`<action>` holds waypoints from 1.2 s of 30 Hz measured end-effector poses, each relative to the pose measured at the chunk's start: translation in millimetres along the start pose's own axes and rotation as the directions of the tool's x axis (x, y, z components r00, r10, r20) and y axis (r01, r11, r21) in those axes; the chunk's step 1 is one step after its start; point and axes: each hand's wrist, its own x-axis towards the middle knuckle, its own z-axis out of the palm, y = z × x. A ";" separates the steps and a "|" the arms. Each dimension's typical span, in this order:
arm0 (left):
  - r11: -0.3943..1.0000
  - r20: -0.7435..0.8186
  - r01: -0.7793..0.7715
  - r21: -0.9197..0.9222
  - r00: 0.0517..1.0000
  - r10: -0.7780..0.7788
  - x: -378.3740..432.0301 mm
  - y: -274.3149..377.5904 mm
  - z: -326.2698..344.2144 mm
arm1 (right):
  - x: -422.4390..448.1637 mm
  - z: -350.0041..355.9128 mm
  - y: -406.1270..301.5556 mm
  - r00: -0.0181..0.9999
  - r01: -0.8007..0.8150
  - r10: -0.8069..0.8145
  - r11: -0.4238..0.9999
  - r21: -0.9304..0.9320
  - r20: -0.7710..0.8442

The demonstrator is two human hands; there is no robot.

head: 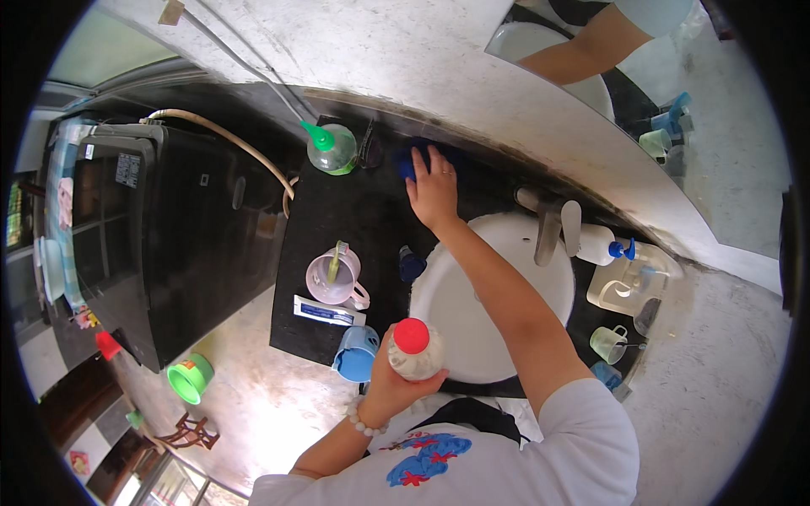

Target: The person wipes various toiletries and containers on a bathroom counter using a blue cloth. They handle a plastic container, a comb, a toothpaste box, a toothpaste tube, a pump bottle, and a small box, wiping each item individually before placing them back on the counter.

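My left hand (405, 379) is closed around a clear bottle (416, 354) with a red cap and pale contents, over the near edge of the washbasin (471, 316). My right hand (435, 190) reaches to the back of the black countertop (354, 209) and rests with spread fingers on a dark blue cloth (414, 161); whether the fingers grip it I cannot tell. Left of my left hand is a blue cup (356, 354). Beyond it lie a toothpaste tube (326, 311) and a pink mug (329, 278) with a toothbrush. A dark blue tube (411, 264) is beside the basin.
A green-topped bottle (332, 148) stands at the back left. Right of the basin are a faucet (547, 228), a white pump bottle (596, 245), a clear plastic container (626, 284) and a pale cup (607, 343). A black appliance (202, 234) stands left of the counter; a mirror (728, 158) hangs on the wall.
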 end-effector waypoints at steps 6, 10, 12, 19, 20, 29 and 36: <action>1.000 -0.012 -0.017 0.008 1.000 0.017 0.0 0.6 4.1 | 32.6 1.6 17.9 0.951 0.286 -0.305 0.933 0.218 0.057; 1.000 -0.038 -0.026 -0.004 0.999 0.026 0.4 8.4 7.5 | 3.5 -12.5 23.2 0.954 0.258 -0.289 0.930 0.263 0.085; 0.999 -0.049 -0.022 -0.034 0.999 0.020 0.0 8.8 9.1 | -32.6 -24.3 20.6 0.955 0.244 -0.281 0.928 0.280 0.099; 0.996 -0.052 -0.080 0.026 0.995 0.082 2.3 7.7 19.3 | -76.3 -46.8 31.4 0.983 0.169 -0.169 0.986 0.014 0.069; 0.996 -0.046 -0.084 0.038 0.995 0.086 3.0 8.9 21.9 | -63.9 -43.4 37.0 0.998 0.066 -0.066 0.997 -0.038 0.012; 0.997 -0.134 -0.077 0.007 0.988 0.077 4.9 12.1 38.8 | -65.5 -68.4 74.3 0.783 -0.474 0.595 0.760 0.446 -0.182; 1.000 -0.108 -0.011 0.008 0.994 0.011 5.2 19.8 38.5 | -18.7 -69.7 61.5 0.267 -0.142 0.929 0.300 0.943 -0.255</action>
